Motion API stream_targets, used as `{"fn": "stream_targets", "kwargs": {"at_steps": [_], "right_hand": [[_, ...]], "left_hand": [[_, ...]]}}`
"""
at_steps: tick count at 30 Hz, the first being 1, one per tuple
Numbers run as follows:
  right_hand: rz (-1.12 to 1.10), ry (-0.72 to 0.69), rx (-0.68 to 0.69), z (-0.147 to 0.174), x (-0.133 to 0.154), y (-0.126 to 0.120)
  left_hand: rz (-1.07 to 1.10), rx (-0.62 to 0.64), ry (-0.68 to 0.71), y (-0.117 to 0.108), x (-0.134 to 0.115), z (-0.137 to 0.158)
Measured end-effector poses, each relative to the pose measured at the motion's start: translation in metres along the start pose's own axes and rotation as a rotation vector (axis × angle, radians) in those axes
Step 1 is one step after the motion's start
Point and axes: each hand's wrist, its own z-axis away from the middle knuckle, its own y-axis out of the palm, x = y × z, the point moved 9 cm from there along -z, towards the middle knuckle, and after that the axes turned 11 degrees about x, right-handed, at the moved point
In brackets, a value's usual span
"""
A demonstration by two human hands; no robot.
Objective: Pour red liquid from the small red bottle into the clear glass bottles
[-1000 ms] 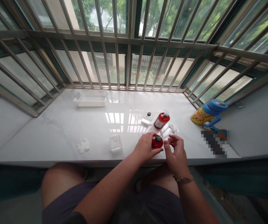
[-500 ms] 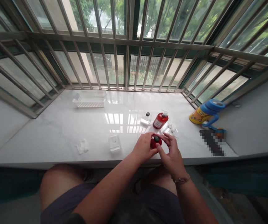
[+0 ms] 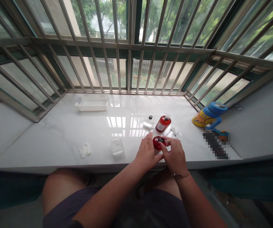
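Note:
A small red bottle (image 3: 157, 143) with a black cap (image 3: 160, 139) is between my two hands near the counter's front edge. My left hand (image 3: 147, 150) curves around its left side, with the thumb low at the front. The thumb and fingers of my right hand (image 3: 175, 153) are closed on the cap, which looks tilted. Just behind stands a red pump bottle (image 3: 162, 124) with a white label. Left of that is a small clear bottle (image 3: 148, 123) with a black top. Crumpled clear plastic (image 3: 175, 132) lies to the right of the pump bottle.
A clear square container (image 3: 117, 147) and a crumpled white tissue (image 3: 85, 150) lie to the left on the white counter (image 3: 55, 136). A white basket (image 3: 92, 107) sits at the back left. At the right stand a blue and yellow bottle (image 3: 207, 115) and a blurred dark item (image 3: 214, 145).
My right hand has closed in from spread fingers to a pinch on the cap. My left fingers have straightened and shifted slightly left along the bottle, baring more of it.

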Motion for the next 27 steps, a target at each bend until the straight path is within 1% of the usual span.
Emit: {"fn": "stream_targets", "kwargs": {"at_steps": [2, 4, 7, 9, 11, 12, 13, 15, 17, 19, 22, 27], "right_hand": [[0.052, -0.024, 0.004, -0.007, -0.008, 0.0], [0.105, -0.034, 0.011, -0.016, -0.018, -0.001], [0.127, -0.018, 0.013, -0.025, -0.037, -0.007], [0.111, 0.038, -0.013, -0.029, -0.058, -0.016], [0.134, 0.143, -0.028, -0.032, -0.089, -0.023], [0.177, 0.211, -0.008, -0.033, -0.107, -0.024], [0.236, 0.286, 0.036, -0.035, -0.127, -0.023], [0.325, 0.471, 0.175, -0.036, -0.172, -0.015], [0.338, 0.577, 0.24, -0.037, -0.204, -0.008], [0.332, 0.652, 0.274, -0.035, -0.226, 0.0], [0.327, 0.725, 0.291, -0.03, -0.24, 0.012], [0.323, 0.76, 0.228, -0.02, -0.241, 0.023]], "left_hand": [[-0.043, -0.001, 0.026, -0.008, -0.002, 0.013], [-0.094, -0.008, 0.046, -0.021, -0.003, 0.031], [-0.152, -0.041, 0.06, -0.049, 0.0, 0.068], [-0.165, -0.083, 0.035, -0.071, 0.008, 0.096], [-0.156, -0.121, -0.035, -0.091, 0.02, 0.123], [-0.147, -0.133, -0.069, -0.099, 0.026, 0.136], [-0.138, -0.143, -0.096, -0.106, 0.032, 0.148], [-0.135, -0.167, -0.126, -0.119, 0.04, 0.169], [-0.145, -0.209, -0.135, -0.13, 0.046, 0.186], [-0.155, -0.256, -0.152, -0.139, 0.052, 0.198], [-0.161, -0.303, -0.192, -0.147, 0.06, 0.207], [-0.159, -0.314, -0.196, -0.147, 0.059, 0.206]]}}
